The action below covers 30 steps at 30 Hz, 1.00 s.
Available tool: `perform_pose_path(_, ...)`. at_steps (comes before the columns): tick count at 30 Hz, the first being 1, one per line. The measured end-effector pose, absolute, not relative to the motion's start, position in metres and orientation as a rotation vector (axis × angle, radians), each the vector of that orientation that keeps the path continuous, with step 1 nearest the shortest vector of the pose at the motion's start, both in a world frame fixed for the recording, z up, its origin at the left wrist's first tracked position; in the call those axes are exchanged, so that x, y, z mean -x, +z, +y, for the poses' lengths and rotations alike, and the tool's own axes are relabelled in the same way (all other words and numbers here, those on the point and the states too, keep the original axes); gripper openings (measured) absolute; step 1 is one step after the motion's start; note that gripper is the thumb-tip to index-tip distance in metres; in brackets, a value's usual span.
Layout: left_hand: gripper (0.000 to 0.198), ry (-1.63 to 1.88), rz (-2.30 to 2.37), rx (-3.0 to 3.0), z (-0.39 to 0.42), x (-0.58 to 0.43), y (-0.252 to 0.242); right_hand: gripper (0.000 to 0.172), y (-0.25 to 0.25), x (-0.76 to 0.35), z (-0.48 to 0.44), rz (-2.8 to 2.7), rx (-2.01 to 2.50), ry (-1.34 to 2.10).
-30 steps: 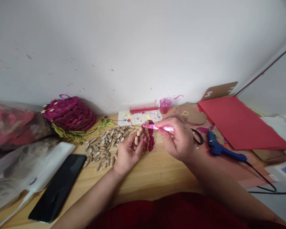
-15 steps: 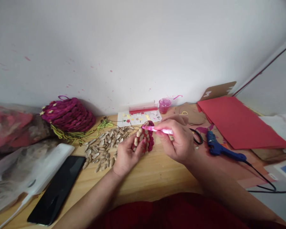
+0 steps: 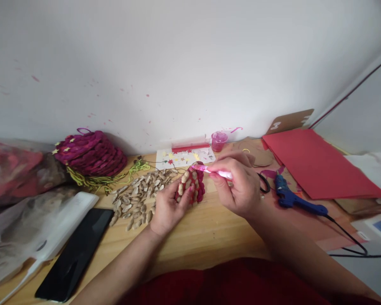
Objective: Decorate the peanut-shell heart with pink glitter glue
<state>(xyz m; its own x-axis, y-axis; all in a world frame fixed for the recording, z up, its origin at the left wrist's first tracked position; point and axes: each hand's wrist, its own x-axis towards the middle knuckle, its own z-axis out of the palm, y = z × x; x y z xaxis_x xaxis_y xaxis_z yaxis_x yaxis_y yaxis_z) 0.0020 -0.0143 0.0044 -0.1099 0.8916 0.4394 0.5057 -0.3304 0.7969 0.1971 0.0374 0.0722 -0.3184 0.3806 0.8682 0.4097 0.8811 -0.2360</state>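
Observation:
My left hand (image 3: 171,205) grips a red piece covered with peanut shells (image 3: 188,186); the shells along its right side are painted magenta and others are bare tan. My right hand (image 3: 239,184) is closed round a white paintbrush (image 3: 220,173) smeared with pink. The brush's tip touches the upper part of the shell-covered piece. Behind stands a small clear cup of magenta paint (image 3: 219,142). Loose peanut shells (image 3: 136,197) lie spread to the left of my left hand.
At left are a black phone (image 3: 76,254), a white power bank (image 3: 66,224), plastic bags (image 3: 15,169) and a stack of magenta shell pieces (image 3: 92,152). A white sheet with stars (image 3: 178,160) lies behind. On the right are a blue glue gun (image 3: 296,201), red paper (image 3: 320,165) and cardboard rounds (image 3: 255,154).
My right hand and the brush have shifted slightly right and down over the piece. More magenta shows on the top shell. My left hand stays nearly still.

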Motion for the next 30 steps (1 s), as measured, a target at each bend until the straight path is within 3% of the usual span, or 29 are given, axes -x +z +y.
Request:
perform_pose_path(10,0.022,1.404,1.527,-1.693,-0.013,0.001,0.0,0.008,0.064,-0.193,0.041,-1.981,0.533,0.036)
perform_pose_path(30,0.043,1.389,1.235,-1.07,-0.009,-0.003,0.003,0.012,0.059,-0.196,0.053,-2.029,0.536,0.084)
